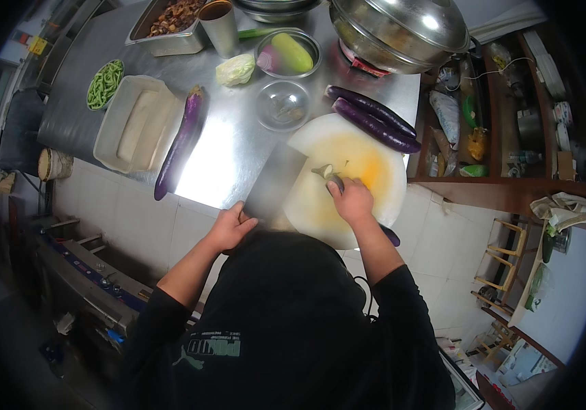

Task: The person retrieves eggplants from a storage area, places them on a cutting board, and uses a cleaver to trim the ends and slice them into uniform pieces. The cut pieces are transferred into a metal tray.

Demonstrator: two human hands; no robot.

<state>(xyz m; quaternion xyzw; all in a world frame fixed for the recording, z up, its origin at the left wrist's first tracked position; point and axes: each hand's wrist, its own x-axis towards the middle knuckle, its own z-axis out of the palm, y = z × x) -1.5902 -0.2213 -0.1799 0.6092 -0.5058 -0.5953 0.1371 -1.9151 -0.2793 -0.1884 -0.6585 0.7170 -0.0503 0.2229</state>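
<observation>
My left hand [230, 226] grips a broad cleaver [278, 177] at its near end, and the blade rests over the left edge of a round, yellow-stained cutting board [318, 212]. On the board my right hand [355, 201] holds a purple eggplant [389, 236], mostly hidden under the hand and forearm. Just beyond the fingers lies a green eggplant stem cap [322, 170], with a pale cut face showing near it. Two whole eggplants [375, 125] lie side by side across the board's far right edge. Another long eggplant [180, 143] rests on the steel table [221, 123].
Left on the table are a plastic tub [139, 123] and a bowl of cut green beans [106, 84]. Farther back stand a clear bowl [282, 105], a cabbage piece [235, 70], a bowl of vegetables [293, 54], a metal cup [221, 33] and a large lidded pot [395, 31].
</observation>
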